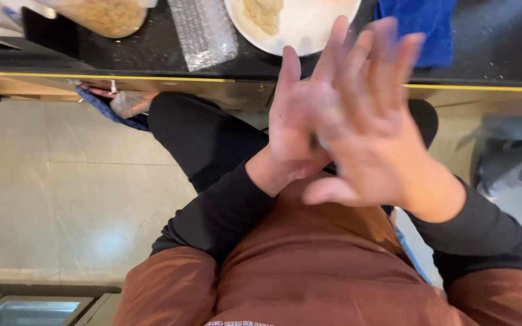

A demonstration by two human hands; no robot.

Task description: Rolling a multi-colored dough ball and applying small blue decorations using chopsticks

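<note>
Black counter [490, 42] runs across the far side of the view, with a yellow strip along its near edge, and pale floor tiles spread below it on the left. Going from the left, we see a clear jar [101, 15] of tan crumbly food at the far left of the counter, then a piece of bubble wrap [203, 30] just beside it, then a white plate [309, 27] carrying pale dough pieces [263, 13], and a blue cloth [421, 27] to the right of the plate. Under the counter edge on the left a bit of blue fabric and a crumpled plastic bag [125, 102] hang.

Nearer to us, our hands meet in front of the counter, below the plate. Our left hand [294, 121] is flat with fingers stretched upward, palm turned to the right. Our right hand [373, 130] is also flat and spread, blurred, pressed palm to palm against the left. Between the palms a small pale lump [327, 130] seems to be squeezed; we cannot tell what it is. Both arms wear dark sleeves over a rust-brown top.
</note>
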